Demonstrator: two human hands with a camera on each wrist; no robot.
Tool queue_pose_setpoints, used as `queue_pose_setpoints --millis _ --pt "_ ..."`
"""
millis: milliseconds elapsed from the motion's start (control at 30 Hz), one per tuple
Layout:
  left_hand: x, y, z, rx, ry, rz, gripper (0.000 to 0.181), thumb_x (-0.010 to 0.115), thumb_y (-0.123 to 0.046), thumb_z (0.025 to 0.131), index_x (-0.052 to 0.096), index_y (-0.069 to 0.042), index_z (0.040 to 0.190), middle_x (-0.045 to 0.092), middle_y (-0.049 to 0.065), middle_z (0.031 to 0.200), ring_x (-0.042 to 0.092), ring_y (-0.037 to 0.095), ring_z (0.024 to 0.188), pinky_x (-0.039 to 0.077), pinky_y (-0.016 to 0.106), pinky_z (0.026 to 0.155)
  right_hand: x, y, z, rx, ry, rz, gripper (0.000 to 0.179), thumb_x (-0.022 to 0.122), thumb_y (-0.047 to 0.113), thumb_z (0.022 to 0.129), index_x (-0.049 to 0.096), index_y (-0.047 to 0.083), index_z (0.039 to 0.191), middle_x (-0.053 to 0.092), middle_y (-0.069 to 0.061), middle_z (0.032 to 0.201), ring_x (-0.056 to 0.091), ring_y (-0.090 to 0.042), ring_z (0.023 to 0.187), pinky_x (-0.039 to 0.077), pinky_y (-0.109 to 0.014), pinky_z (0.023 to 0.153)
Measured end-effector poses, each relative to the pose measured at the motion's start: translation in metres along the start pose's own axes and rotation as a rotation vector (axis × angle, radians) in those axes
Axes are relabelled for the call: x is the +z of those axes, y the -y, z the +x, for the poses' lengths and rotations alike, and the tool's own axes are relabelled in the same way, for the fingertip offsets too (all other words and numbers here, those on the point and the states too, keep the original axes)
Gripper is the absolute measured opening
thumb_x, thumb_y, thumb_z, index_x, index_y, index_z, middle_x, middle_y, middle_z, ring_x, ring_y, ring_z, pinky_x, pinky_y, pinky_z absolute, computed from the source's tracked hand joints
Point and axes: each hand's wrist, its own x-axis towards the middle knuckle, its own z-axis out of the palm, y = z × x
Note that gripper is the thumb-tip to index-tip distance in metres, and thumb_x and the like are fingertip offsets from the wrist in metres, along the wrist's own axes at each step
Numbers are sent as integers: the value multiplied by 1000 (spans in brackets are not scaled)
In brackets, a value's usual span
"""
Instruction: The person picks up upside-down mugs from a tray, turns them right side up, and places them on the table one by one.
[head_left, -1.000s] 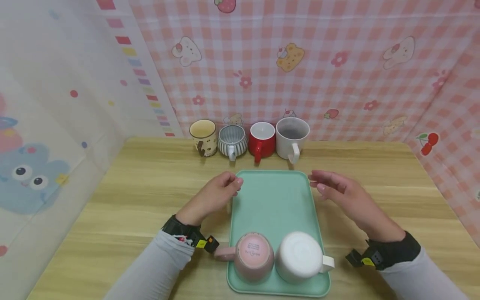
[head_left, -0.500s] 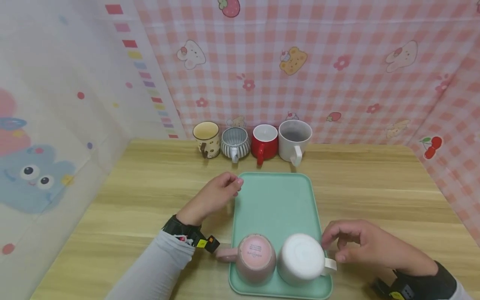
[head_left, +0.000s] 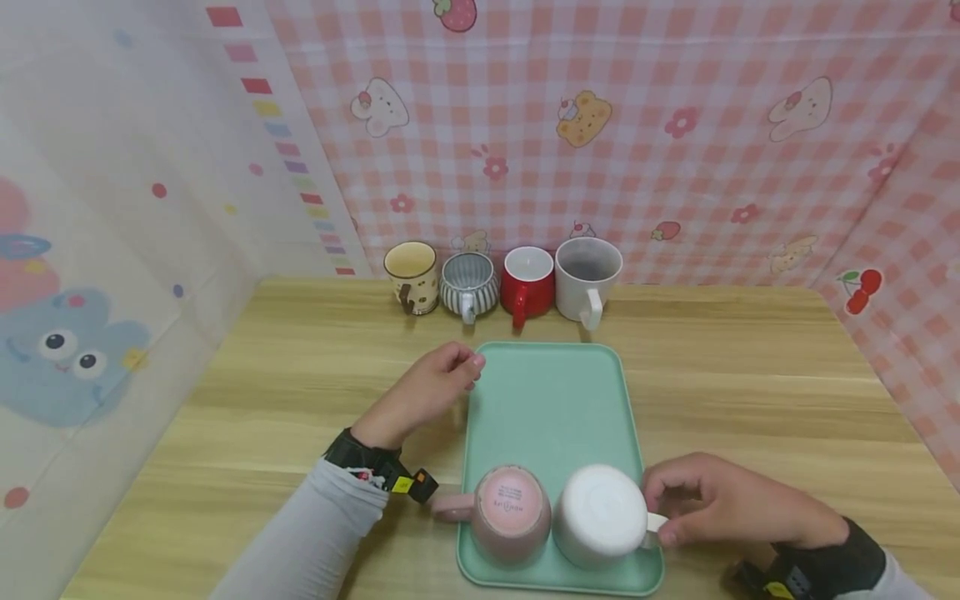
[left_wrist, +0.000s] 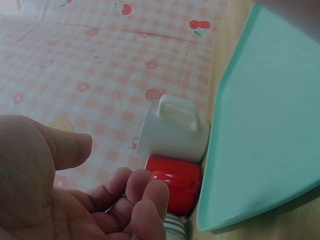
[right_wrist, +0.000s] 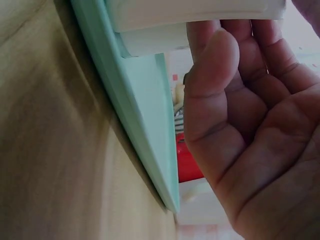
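Note:
A white mug (head_left: 600, 510) stands upside down at the near right of a mint-green tray (head_left: 551, 400), its handle pointing right. My right hand (head_left: 738, 504) is at that handle, fingers curled behind it and thumb on the near side; in the right wrist view the handle (right_wrist: 200, 11) hides the fingertips. Beside this mug, a pink mug (head_left: 510, 510) also sits upside down, handle to the left. My left hand (head_left: 431, 387), fingers loosely bent and holding nothing, hovers by the tray's far left corner; the left wrist view shows its palm (left_wrist: 30, 210).
Along the back of the wooden table (head_left: 315, 367) several upright mugs stand in a row: a yellow spotted one (head_left: 412, 279), a grey striped one (head_left: 470, 287), a red one (head_left: 528, 287) and a larger white one (head_left: 585, 283). Checked cloth (head_left: 510, 100) hangs behind them.
My right hand has come from the tray's far right corner toward me and closed in on the white mug's handle. The left hand and both overturned mugs have stayed put.

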Motion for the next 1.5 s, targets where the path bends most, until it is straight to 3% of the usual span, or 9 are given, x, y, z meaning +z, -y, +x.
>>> queue_pose_setpoints --millis 200,333,500,567,733,967,1133,1333,1500 --pt "0 0 1 -3 1 3 37 51 -40 109 62 -7 124 67 15 117 64 27 108 51 40 89 1 -1 1 85 32 19 22 58 -9 99 70 6 110 64 -17 92 58 -4 87 55 -26 75" --pt "0 -1 0 -2 2 -1 37 51 -39 109 63 -7 123 67 15 116 65 27 108 52 43 93 1 1 1 134 24 7 21 55 -4 103 72 8 107 67 -18 92 61 -12 84 54 -26 79" --pt "-1 -2 -1 2 4 -4 37 51 -38 109 63 -6 122 67 15 116 65 27 107 52 44 95 2 3 2 118 44 30 22 51 -5 104 69 8 105 68 -15 93 62 -28 86 56 -29 83" --pt "0 -2 -1 0 3 -3 37 51 -38 109 63 -6 123 67 15 115 64 27 107 52 44 95 3 3 3 110 57 43 21 50 -5 105 67 7 104 65 -16 92 61 -27 86 56 -31 82" --pt "0 -2 -1 -2 3 2 37 51 -39 109 63 -7 122 67 15 114 64 27 106 52 44 94 4 7 2 195 48 68 19 49 -1 106 66 8 102 62 -17 91 60 -20 86 54 -29 82" --pt "1 -1 -1 13 10 0 36 51 -38 109 63 -6 121 67 15 114 64 29 108 52 43 94 6 4 6 98 24 44 21 47 -8 104 64 4 101 57 -17 86 56 -19 80 51 -24 72" --pt "2 -1 -1 18 10 -3 37 51 -37 109 63 -5 123 67 16 116 64 29 108 52 44 95 5 6 6 169 -5 64 17 50 -5 105 66 2 103 55 -18 88 55 -13 83 49 -21 75" --pt "2 -1 -1 14 14 6 37 50 -39 109 63 -6 123 67 15 117 64 28 109 52 43 93 5 3 6 198 -29 40 12 54 -1 105 66 1 104 55 -17 89 56 -17 85 48 -22 78" --pt "2 -1 -1 27 21 -4 37 51 -38 109 63 -6 123 67 15 117 65 27 108 52 44 95 5 1 4 147 -58 12 17 52 -3 105 68 3 107 58 -16 89 57 -19 86 51 -23 78"
